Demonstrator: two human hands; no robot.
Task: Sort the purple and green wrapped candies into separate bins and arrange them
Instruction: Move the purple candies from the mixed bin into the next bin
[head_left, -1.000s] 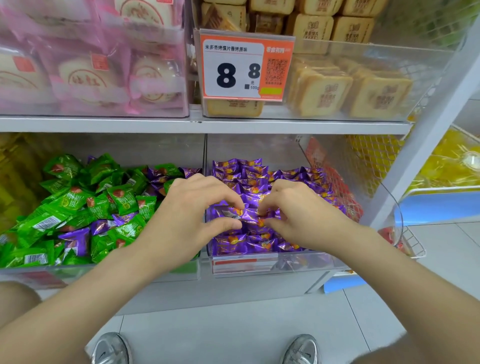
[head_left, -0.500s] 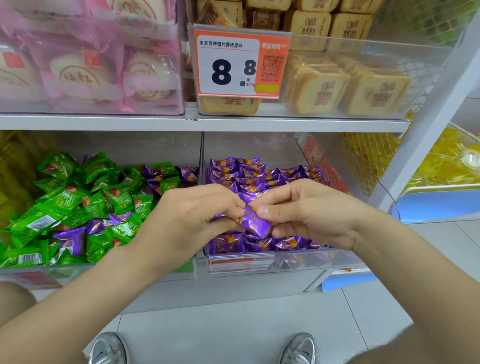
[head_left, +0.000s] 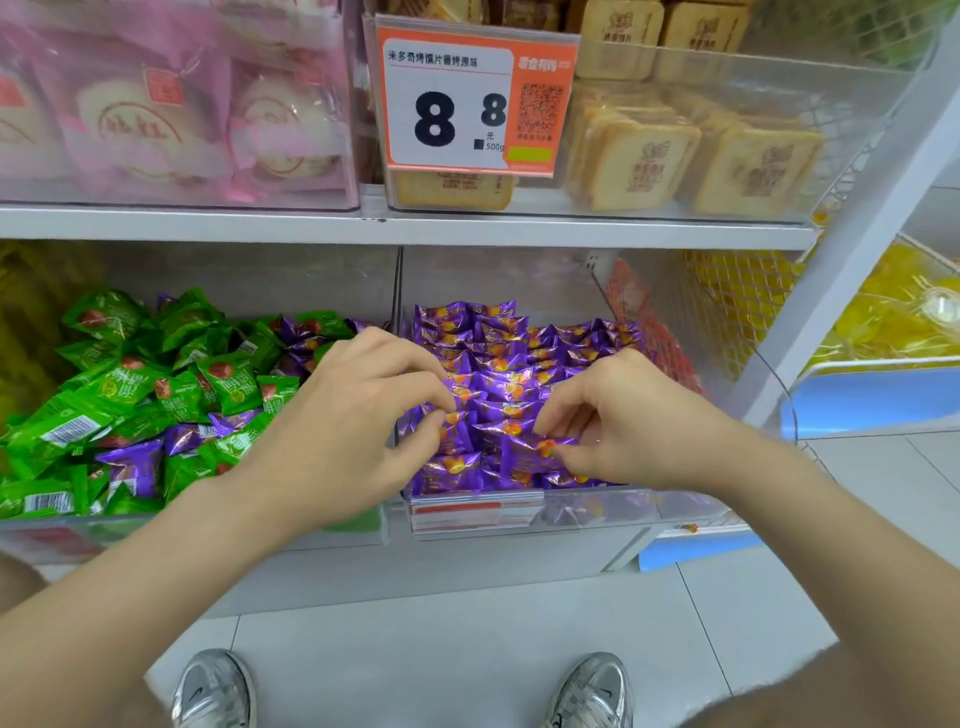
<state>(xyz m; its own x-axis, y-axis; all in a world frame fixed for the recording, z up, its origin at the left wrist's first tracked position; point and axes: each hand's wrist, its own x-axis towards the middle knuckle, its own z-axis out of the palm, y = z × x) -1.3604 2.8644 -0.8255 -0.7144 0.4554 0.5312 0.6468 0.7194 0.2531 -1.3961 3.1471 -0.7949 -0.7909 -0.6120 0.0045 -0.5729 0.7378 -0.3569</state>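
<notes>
Two clear bins sit side by side on the lower shelf. The left bin holds mostly green candies with a few purple candies mixed in. The right bin holds purple candies in rows. My left hand hovers over the right bin's front left corner, its fingertips pinching a purple candy. My right hand is over the front of the same bin, thumb and fingers gripping the end of another purple candy lying on the pile.
An upper shelf overhangs the bins, carrying pink wrapped cakes, tan biscuits and an orange price tag. A white upright and yellow goods stand to the right. My shoes rest on the tiled floor.
Both hands held one purple candy lifted between them; now they have dropped apart onto the right bin's pile, with the right hand laying a candy down at the front.
</notes>
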